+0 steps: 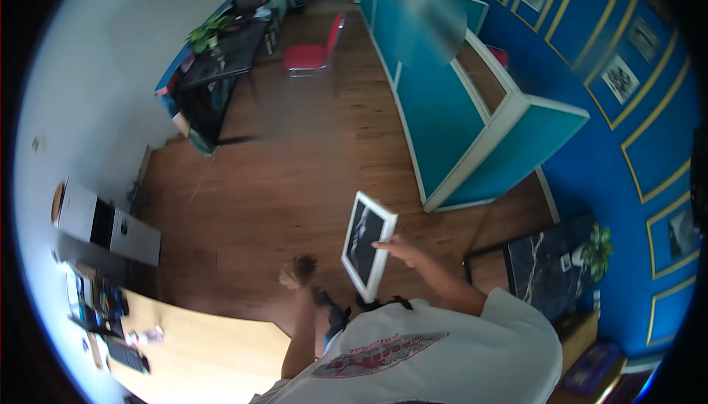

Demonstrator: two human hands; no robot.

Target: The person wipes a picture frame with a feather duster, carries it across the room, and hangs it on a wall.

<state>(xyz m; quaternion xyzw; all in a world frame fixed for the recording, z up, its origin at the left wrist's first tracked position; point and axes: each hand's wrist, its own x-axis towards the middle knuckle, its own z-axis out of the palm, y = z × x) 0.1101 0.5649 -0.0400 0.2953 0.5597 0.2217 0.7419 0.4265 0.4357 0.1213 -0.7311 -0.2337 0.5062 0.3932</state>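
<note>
My right hand (400, 248) is closed on the right edge of a picture frame (381, 256). The frame has a white border and a dark picture with a pale shape in it, and is held tilted in front of my body. My left hand (293, 278) is lower and to the left, apart from the frame. Its fingers are closed around a small dark brown, bristly-looking thing (304, 264), too blurred to name.
A light wooden desk (214, 337) with a keyboard (127, 356) stands at left front. Teal partitions (442, 116) run along the right. A black marble-look table (542, 264) holds a potted plant (599, 250). Farther off are a red chair (310, 56) and a dark table (228, 53).
</note>
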